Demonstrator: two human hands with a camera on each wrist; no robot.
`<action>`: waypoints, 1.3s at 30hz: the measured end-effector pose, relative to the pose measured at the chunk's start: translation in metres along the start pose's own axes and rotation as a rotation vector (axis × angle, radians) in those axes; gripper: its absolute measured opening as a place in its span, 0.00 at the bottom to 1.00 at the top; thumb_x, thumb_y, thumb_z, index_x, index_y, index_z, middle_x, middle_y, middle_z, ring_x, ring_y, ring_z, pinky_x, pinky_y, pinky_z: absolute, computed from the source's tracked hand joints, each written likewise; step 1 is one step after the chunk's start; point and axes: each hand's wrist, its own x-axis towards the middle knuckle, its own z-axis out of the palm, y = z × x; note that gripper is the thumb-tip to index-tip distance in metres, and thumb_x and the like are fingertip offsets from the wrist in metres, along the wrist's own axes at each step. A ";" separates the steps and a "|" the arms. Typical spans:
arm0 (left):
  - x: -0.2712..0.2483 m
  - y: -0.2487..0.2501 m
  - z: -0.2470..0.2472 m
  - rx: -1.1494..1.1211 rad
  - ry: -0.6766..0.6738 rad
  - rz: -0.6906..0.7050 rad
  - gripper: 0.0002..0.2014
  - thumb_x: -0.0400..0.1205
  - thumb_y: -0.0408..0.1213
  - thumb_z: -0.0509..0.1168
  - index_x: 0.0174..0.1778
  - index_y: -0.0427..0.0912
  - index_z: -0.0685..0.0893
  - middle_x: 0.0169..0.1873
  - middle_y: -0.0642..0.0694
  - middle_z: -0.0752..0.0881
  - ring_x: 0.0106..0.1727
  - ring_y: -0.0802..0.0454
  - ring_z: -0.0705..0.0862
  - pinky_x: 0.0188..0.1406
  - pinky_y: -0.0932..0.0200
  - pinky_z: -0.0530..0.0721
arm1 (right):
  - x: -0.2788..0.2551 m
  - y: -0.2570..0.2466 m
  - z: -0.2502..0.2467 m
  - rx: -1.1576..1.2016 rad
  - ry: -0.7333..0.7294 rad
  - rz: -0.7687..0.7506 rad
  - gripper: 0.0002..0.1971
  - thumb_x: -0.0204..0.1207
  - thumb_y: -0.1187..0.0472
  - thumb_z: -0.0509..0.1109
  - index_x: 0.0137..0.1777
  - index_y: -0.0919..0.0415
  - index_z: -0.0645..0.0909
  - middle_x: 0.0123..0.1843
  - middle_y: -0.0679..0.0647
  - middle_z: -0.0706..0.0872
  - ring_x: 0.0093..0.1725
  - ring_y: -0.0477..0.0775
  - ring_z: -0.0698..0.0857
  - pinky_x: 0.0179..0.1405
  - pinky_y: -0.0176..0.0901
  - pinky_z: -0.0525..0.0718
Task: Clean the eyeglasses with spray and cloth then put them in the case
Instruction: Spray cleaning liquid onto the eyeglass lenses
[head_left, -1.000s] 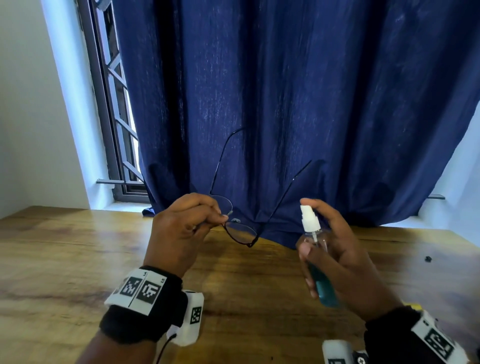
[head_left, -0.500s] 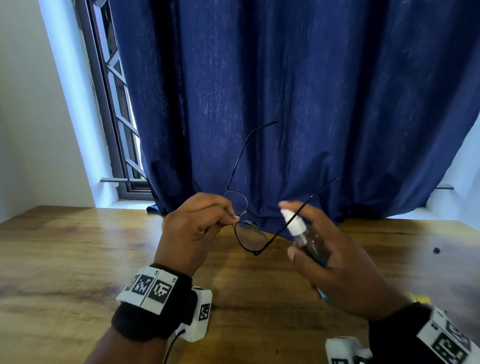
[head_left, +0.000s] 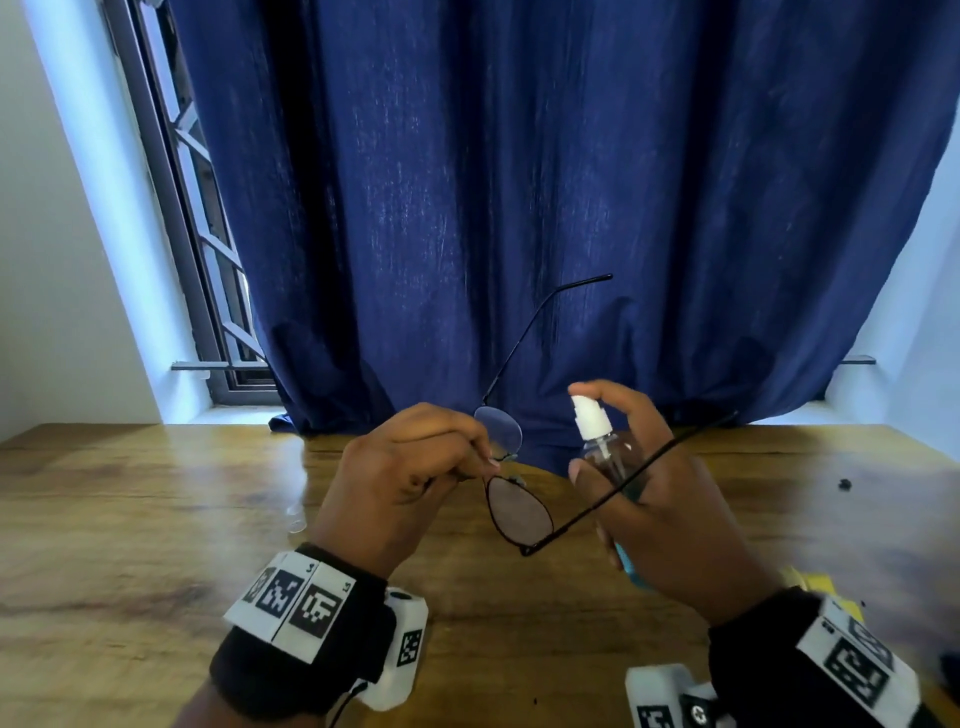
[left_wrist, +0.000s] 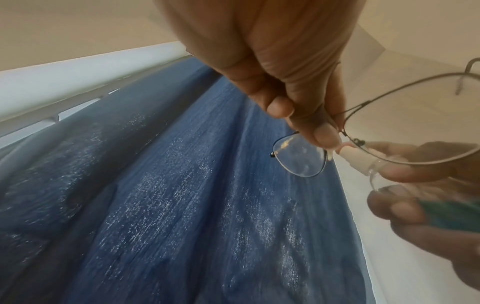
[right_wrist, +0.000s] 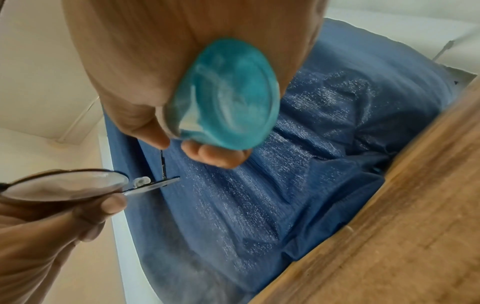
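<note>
L. hand (head_left: 410, 467) pinching eyeglasses (head_left: 519, 512) at the bridge, held above wooden table (head_left: 130, 519) w/ temples open; R. hand (head_left: 670, 514) wrapped round spray bottle (head_left: 597, 436), index finger on nozzle, just beside the lenses.

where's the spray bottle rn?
Head view, right of centre: the clear spray bottle with white nozzle and blue liquid is gripped in the right hand, above the wooden table, beside the thin black wire-frame eyeglasses the left hand pinches.

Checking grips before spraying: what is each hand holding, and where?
Left hand pinches the eyeglasses at the bridge; right hand grips the spray bottle round its body.
</note>
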 end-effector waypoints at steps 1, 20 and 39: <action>0.000 0.001 0.001 -0.008 -0.007 -0.007 0.07 0.73 0.22 0.79 0.35 0.39 0.93 0.43 0.53 0.91 0.48 0.64 0.87 0.52 0.75 0.80 | 0.000 0.000 0.000 0.037 0.030 0.013 0.29 0.85 0.64 0.71 0.74 0.28 0.71 0.31 0.65 0.82 0.26 0.74 0.81 0.19 0.59 0.86; -0.006 -0.010 0.015 0.182 -0.526 -0.306 0.05 0.75 0.55 0.76 0.46 0.66 0.93 0.41 0.65 0.90 0.49 0.61 0.85 0.61 0.46 0.83 | 0.010 0.034 -0.011 0.231 0.524 0.121 0.29 0.84 0.65 0.68 0.76 0.33 0.71 0.34 0.53 0.83 0.27 0.59 0.81 0.28 0.52 0.85; -0.012 -0.034 -0.011 -0.079 -0.375 -0.747 0.05 0.78 0.49 0.77 0.46 0.54 0.95 0.42 0.59 0.95 0.44 0.69 0.89 0.49 0.73 0.84 | 0.004 0.020 -0.001 0.283 0.298 0.141 0.30 0.86 0.65 0.68 0.78 0.30 0.69 0.36 0.53 0.83 0.26 0.58 0.81 0.23 0.53 0.85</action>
